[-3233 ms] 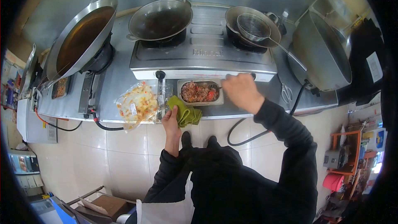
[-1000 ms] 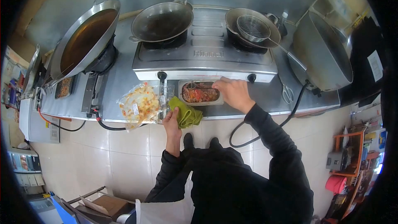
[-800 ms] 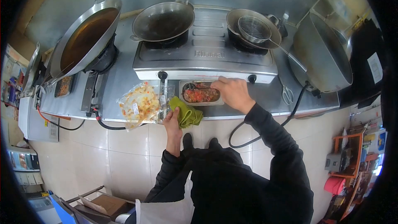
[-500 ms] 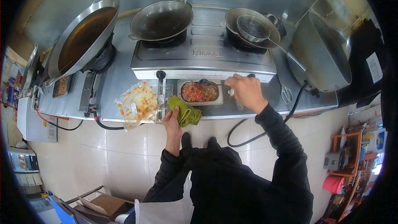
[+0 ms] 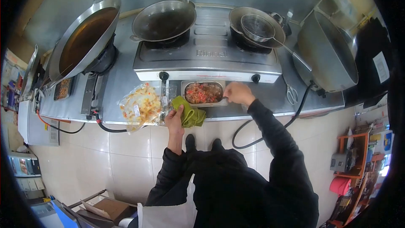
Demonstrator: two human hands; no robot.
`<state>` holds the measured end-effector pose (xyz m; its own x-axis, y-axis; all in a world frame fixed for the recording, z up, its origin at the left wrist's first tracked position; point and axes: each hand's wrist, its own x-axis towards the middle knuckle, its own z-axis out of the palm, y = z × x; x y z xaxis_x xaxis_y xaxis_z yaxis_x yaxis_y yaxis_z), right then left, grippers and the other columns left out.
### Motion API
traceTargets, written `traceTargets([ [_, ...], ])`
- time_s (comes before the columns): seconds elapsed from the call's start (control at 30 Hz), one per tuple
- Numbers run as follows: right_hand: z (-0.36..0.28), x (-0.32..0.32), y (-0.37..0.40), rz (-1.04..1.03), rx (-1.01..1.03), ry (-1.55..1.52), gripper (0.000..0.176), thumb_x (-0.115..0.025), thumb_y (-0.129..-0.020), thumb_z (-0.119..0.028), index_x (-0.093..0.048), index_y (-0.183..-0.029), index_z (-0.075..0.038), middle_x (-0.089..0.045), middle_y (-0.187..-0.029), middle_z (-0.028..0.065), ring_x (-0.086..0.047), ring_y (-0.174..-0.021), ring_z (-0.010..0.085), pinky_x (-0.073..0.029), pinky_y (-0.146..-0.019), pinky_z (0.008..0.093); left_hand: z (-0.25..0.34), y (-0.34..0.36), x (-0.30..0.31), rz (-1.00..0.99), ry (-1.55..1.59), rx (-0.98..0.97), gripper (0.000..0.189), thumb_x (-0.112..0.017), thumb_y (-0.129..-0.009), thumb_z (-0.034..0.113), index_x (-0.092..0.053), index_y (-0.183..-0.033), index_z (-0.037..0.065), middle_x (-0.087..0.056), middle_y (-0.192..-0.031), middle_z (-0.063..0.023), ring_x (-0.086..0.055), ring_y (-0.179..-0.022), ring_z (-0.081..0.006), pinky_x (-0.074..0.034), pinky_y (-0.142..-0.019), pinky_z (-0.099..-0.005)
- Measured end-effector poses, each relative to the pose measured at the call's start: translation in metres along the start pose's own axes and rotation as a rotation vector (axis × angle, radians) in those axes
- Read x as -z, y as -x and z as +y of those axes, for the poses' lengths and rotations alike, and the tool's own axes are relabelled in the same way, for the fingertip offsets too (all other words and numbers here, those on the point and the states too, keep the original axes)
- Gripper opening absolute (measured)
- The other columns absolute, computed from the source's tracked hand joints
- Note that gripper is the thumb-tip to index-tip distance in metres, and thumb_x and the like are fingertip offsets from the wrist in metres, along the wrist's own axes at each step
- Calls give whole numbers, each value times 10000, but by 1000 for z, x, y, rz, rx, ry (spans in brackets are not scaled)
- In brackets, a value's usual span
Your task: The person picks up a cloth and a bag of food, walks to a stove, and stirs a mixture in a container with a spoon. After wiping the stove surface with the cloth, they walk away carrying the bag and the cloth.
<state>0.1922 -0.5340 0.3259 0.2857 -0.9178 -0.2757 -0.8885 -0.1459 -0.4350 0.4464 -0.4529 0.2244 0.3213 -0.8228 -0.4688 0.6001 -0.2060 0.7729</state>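
Observation:
My left hand (image 5: 174, 123) is closed on a folded green cloth (image 5: 192, 116) at the counter's front edge. To its right stands a rectangular metal tray (image 5: 184, 85) holding a chopped red and brown food mixture (image 5: 203, 93). My right hand (image 5: 239, 93) is at the tray's right end, its fingers closed round the handle of a dark spoon (image 5: 223, 98). The spoon's bowl is hidden in the food or behind the fingers. A clear plastic bag (image 5: 139, 103) with yellowish, orange-flecked food remnants lies left of the cloth.
Behind the tray is a two-burner gas stove (image 5: 211, 65) bearing a wok (image 5: 164, 21) and a pan with a wire strainer (image 5: 257, 27). A large wok of brown liquid (image 5: 86, 42) stands left. Right are scissors (image 5: 291, 95), a black hose (image 5: 301, 105) and a big tilted pot (image 5: 325, 55).
My right hand has moved left and down to the tray's right end, and the spoon's bowl has gone out of sight. My left hand and the cloth have hardly moved.

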Motion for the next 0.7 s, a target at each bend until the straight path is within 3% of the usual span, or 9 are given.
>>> traceTargets([
  [0.07, 17, -13, -2, -74, -86, -357, 157, -584, -786, -132, -693, -817, -23, -679, -739, 104, -673, -728, 196, -501, -677, 327, 0, 0, 0, -8, 14, -2, 155, -694, -819, 88, -651, -914, -27, -662, -860, -63, -617, -709, -122, -500, -637, -251],
  [0.1, 33, -29, -7, -43, -40, -540, 145, -582, -803, -104, -699, -825, -22, -661, -665, 63, -622, -590, 144, -475, -596, 285, 0, -1, 0, -14, 16, -2, 154, -694, -819, 88, -651, -912, -27, -662, -859, -62, -617, -708, -122, -499, -636, -250],
  [0.3, 57, -29, 15, -267, -314, -1188, 163, -575, -890, -144, -633, -989, -28, -557, -688, -23, -332, -452, 22, -277, -385, 186, 6, 5, -5, -33, 32, 27, 174, -686, -825, 90, -638, -941, -31, -660, -861, -66, -627, -707, -136, -513, -632, -266],
  [0.4, 67, -34, 21, -324, -308, -1355, 203, -556, -919, -163, -581, -1063, -23, -532, -721, -22, -301, -451, -2, -220, -363, 162, 5, 5, -5, -21, 49, 36, 186, -677, -833, 92, -629, -964, -33, -660, -860, -69, -634, -710, -147, -521, -634, -273],
  [0.6, 72, -46, 27, -250, -391, -1508, 223, -555, -913, -133, -576, -1099, -12, -540, -725, -12, -306, -444, -2, -221, -359, 159, 5, 7, -7, -15, 82, 31, 185, -671, -837, 93, -626, -972, -26, -663, -884, -79, -641, -727, -153, -524, -640, -278],
  [0.7, 80, -60, 28, -250, -332, -1573, 235, -552, -915, -131, -574, -1119, -14, -545, -731, -11, -310, -448, -3, -224, -365, 157, 8, 12, -10, -8, 104, 29, 185, -667, -841, 97, -624, -975, -24, -664, -900, -78, -642, -736, -154, -524, -648, -281],
])
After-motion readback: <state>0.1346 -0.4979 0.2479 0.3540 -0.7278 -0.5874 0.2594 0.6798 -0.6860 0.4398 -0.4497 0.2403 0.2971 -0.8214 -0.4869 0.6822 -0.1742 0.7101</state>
